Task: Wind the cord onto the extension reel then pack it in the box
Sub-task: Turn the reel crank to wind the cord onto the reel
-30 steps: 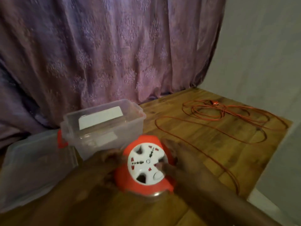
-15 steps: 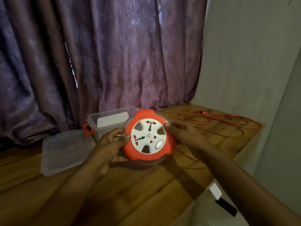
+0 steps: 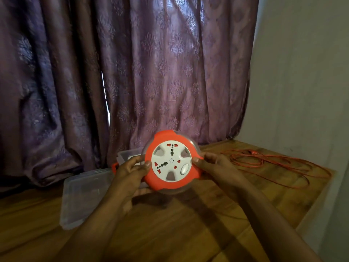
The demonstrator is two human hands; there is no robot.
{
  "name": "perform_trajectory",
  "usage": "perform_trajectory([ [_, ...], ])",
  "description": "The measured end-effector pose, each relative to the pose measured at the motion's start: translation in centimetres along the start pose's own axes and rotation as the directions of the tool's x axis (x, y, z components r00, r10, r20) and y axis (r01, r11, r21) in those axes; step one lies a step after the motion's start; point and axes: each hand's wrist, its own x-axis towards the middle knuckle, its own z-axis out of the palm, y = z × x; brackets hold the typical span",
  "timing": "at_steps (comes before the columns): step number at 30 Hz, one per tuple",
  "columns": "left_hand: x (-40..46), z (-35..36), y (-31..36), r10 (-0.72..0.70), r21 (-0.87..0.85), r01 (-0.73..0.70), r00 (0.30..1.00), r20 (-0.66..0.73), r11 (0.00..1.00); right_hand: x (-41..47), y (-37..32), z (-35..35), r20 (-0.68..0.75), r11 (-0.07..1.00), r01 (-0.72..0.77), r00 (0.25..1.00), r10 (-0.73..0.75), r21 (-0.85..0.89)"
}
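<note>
orange reel [image 3: 171,161] w/ white socket face sits upright in mid-air, lifted off the wooden tabletop [image 3: 188,220], face toward the camera. left hand [image 3: 130,173] grips its left rim, thumb laid on the orange edge, fingers curled round behind. right hand [image 3: 213,163] grips the right rim, thumb on front, fingers behind. a clear plastic shell shows behind the orange body at top right and along the bottom.

edges: tabletop's right edge runs diagonally from far right corner down toward the near side, grey wall [image 3: 302,91] just beyond it. back edge meets a purple patterned curtain [image 3: 151,72] that hangs to the wood. bare wood in front of the hands and btwn the forearms; more bare wood btwn the right hand and the cord.

orange cord [image 3: 273,161] lies loose in several wide loops on the far right of the tabletop, close to the right edge, well apart from the reel body; can't tell where it joins the reel.

containers: clear plastic box [image 3: 126,155] stands behind the left hand, mostly hidden by hand and reel; orange latch [image 3: 113,167] shows on its left side. something pale shows thru its wall, can't tell what. clear lid [image 3: 83,195] lies flat on the tabletop left of the left forearm, just beside the box, nothing seen on it.
</note>
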Motion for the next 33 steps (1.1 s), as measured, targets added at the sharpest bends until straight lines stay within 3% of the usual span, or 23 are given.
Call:
perform_trajectory([
  [3,0.3,0.0,0.2,0.008,0.000,-0.008,1.000,-0.002,1.000,0.4,-0.4,0.4,-0.044,1.000,-0.004,0.999,0.005,0.015],
  [5,0.3,0.3,0.2,0.019,-0.024,-0.019,1.000,-0.006,1.000,0.4,-0.5,0.8,-0.158,0.991,0.057,0.985,-0.075,-0.117],
  [6,0.3,0.6,0.2,0.025,-0.047,-0.026,1.000,-0.011,0.999,0.2,-0.5,1.1,-0.263,0.970,0.098,0.952,-0.157,-0.222],
  [8,0.2,1.2,0.2,0.029,-0.109,-0.032,0.999,-0.028,0.994,-1.0,-0.2,2.0,-0.477,0.907,0.218,0.792,-0.380,-0.361],
  [10,-0.1,1.8,0.1,0.026,-0.170,-0.032,0.999,-0.042,0.985,-2.2,0.5,3.2,-0.539,0.863,0.328,0.679,-0.498,-0.384],
  [11,-0.2,2.1,0.1,0.026,-0.200,-0.036,0.998,-0.053,0.979,-2.5,1.1,3.7,-0.540,0.871,0.344,0.686,-0.489,-0.351],
  [13,-0.5,2.6,-0.1,0.024,-0.244,-0.044,0.996,-0.084,0.969,-2.6,2.3,4.7,-0.516,0.926,0.306,0.769,-0.377,-0.220],
  [16,-1.3,3.5,-0.5,0.036,-0.300,-0.065,0.994,-0.100,0.952,-1.7,3.6,6.0,-0.359,0.980,0.175,0.924,-0.131,0.094],
  [18,-1.7,4.0,-0.9,0.036,-0.330,-0.065,0.995,-0.095,0.942,-0.9,3.8,6.9,-0.268,0.965,0.103,0.963,-0.036,0.239],
  [25,-2.0,4.3,-1.3,0.027,-0.283,-0.054,0.995,-0.096,0.958,1.8,4.3,7.6,-0.252,0.868,0.113,0.967,0.015,0.483],
  [30,-2.0,4.0,-2.0,-0.036,-0.119,0.030,0.998,-0.054,0.992,3.0,5.2,6.9,-0.303,0.896,0.158,0.953,-0.028,0.414],
  [33,-1.3,3.7,-2.2,-0.002,-0.029,-0.003,0.985,-0.174,1.000,3.5,6.0,6.7,-0.335,0.913,0.168,0.942,-0.037,0.371],
])
